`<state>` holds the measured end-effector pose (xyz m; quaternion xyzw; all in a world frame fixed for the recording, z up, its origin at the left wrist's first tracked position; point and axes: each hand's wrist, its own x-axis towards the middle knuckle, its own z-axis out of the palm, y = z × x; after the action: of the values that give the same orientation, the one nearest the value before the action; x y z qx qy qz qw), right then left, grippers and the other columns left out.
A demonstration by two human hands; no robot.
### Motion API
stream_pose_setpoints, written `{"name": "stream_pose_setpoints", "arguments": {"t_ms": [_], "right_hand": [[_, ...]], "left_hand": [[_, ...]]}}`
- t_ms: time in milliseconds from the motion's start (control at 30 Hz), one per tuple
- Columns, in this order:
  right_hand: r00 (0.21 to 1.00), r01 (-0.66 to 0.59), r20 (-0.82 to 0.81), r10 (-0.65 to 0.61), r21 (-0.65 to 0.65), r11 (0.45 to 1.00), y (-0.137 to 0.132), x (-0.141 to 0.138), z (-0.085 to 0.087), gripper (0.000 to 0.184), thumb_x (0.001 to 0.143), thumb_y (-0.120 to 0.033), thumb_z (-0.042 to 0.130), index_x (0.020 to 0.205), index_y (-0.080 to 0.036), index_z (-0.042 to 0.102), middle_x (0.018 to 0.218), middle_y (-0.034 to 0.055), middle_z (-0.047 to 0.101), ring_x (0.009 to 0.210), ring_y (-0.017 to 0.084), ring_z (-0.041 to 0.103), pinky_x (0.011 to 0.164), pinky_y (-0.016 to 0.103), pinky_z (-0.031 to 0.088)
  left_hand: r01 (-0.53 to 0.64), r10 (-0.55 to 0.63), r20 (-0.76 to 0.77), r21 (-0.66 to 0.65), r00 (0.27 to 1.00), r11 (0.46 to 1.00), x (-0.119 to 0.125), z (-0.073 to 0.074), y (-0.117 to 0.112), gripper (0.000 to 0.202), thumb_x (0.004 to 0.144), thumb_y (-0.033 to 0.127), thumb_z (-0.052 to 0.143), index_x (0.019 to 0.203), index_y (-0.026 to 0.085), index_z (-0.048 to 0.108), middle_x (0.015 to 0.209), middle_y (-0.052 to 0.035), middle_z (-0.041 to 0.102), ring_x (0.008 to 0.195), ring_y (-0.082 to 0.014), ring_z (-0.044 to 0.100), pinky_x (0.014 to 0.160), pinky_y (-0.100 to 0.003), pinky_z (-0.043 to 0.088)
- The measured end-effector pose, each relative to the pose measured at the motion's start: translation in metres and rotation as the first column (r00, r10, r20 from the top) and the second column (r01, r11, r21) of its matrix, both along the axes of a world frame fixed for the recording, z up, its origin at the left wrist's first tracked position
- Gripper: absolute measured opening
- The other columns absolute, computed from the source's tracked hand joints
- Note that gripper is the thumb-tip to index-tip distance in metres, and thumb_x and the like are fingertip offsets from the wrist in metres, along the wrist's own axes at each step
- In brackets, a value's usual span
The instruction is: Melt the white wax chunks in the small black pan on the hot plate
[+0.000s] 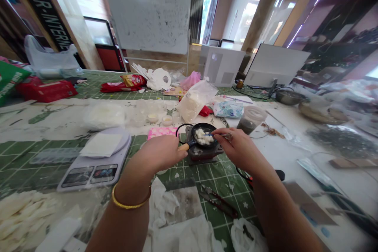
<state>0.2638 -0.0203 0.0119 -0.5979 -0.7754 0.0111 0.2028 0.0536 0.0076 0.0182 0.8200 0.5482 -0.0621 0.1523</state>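
A small black frying pan (213, 140) rests on a compact hot plate (203, 155) in the middle of the table. White lumps, perhaps wax, lie inside the pan (203, 137). My left hand (162, 152) is closed round the pan's wooden-tipped handle (183, 147). In my right hand (233, 141) is a thin blue stick (208, 134), pinched between the fingers, its tip among the white lumps. A pink mold (162, 132) lies just beyond my left hand.
A kitchen scale (121, 149) with white paper stands left. Thread snips (220, 201) lie before the hot plate. A plastic cup (252, 120) stands right of the pan, a bag of white material (193, 104) behind. White flakes (23, 216) fill the near left corner.
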Motion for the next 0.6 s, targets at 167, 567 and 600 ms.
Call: {"name": "stream_pose_setpoints", "arguments": {"t_ms": [167, 567, 600], "right_hand": [[1.0, 0.006, 0.014, -0.007, 0.032, 0.999, -0.0036, 0.0017, 0.0023, 0.028, 0.084, -0.032, 0.037, 0.09, -0.021, 0.063, 0.085, 0.0038, 0.065, 0.081, 0.017, 0.055, 0.076, 0.03, 0.036], [0.996, -0.066, -0.051, 0.067, 0.015, 0.998, -0.0088, -0.001, 0.0022, 0.025, 0.084, -0.031, 0.038, 0.092, -0.024, 0.061, 0.088, 0.0018, 0.065, 0.084, 0.015, 0.056, 0.078, 0.029, 0.037], [0.996, -0.067, -0.05, 0.068, 0.018, 0.998, -0.0083, -0.0017, 0.0018, 0.025, 0.084, -0.031, 0.038, 0.094, -0.024, 0.061, 0.088, 0.0018, 0.065, 0.084, 0.016, 0.056, 0.078, 0.029, 0.037]], "left_hand": [[-0.001, 0.001, -0.009, -0.013, 1.0, 1.0, -0.0001, 0.0008, 0.0, 0.049, 0.074, 0.055, 0.029, 0.068, 0.016, 0.058, 0.068, -0.008, 0.062, 0.051, -0.0157, 0.051, 0.047, -0.026, 0.03], [-0.004, 0.004, -0.008, 0.006, 1.0, 1.0, -0.0001, -0.0017, 0.0008, 0.047, 0.072, 0.057, 0.03, 0.063, 0.017, 0.055, 0.065, -0.0069, 0.061, 0.048, -0.015, 0.049, 0.043, -0.026, 0.026], [-0.004, 0.004, -0.006, 0.006, 1.0, 1.0, 0.0, -0.0014, 0.0007, 0.048, 0.072, 0.057, 0.029, 0.063, 0.017, 0.054, 0.066, -0.007, 0.061, 0.049, -0.0149, 0.049, 0.043, -0.026, 0.026]]}}
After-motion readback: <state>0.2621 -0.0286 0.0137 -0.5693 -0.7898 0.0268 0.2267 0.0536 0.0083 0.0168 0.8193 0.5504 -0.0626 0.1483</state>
